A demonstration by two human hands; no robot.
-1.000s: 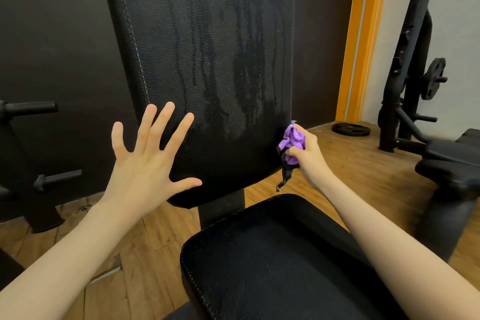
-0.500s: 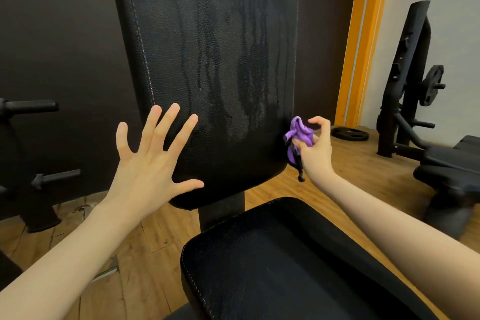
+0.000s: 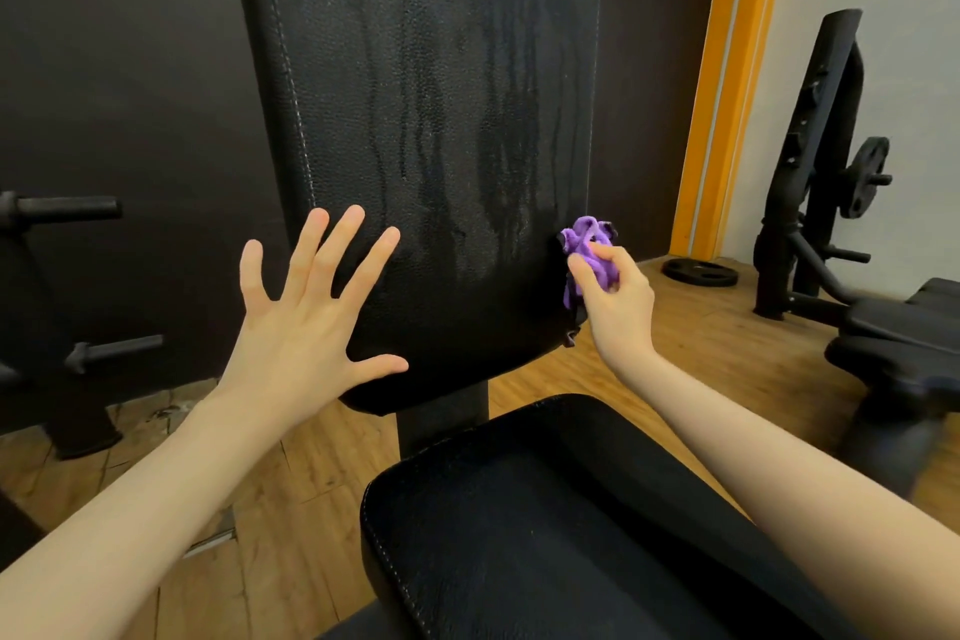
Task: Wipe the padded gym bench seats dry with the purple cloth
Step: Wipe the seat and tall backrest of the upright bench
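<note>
Since a moment ago my right hand (image 3: pixel 615 299) has climbed a little along the right edge of the backrest (image 3: pixel 431 130), carrying the cloth (image 3: pixel 589 247) with it, while my left hand (image 3: pixel 306 322) has kept its place, fingers fanned. Now I pinch the bunched purple cloth between my thumb and curled fingers; most of the wad sticks out above and to the left of my knuckles, and a thin tail of it hangs down past my palm toward the pad's lower corner. The cloth touches the backrest right at its right seam, low on the pad. My left hand is spread wide, palm forward, fingers straight and apart, over the lower left part of the same pad; I cannot tell whether the palm presses the leather or only hovers before it.

Between my hands the black leather shows dark wet streaks running down, thickest in the middle and toward the right. Below the backrest, past its post, the seat pad (image 3: pixel 545 525) lies nearest me, between my forearms, its surface speckled with fine droplets. Wooden floor (image 3: pixel 291 525) shows on either side. Farther right stand an orange door frame (image 3: pixel 727 83), a weight plate (image 3: pixel 698 272) flat on the floor just beside it, and another black machine (image 3: pixel 815 161) with a plate on its peg. To my left, black pegs (image 3: pixel 62 209) jut out before the dark wall.
</note>
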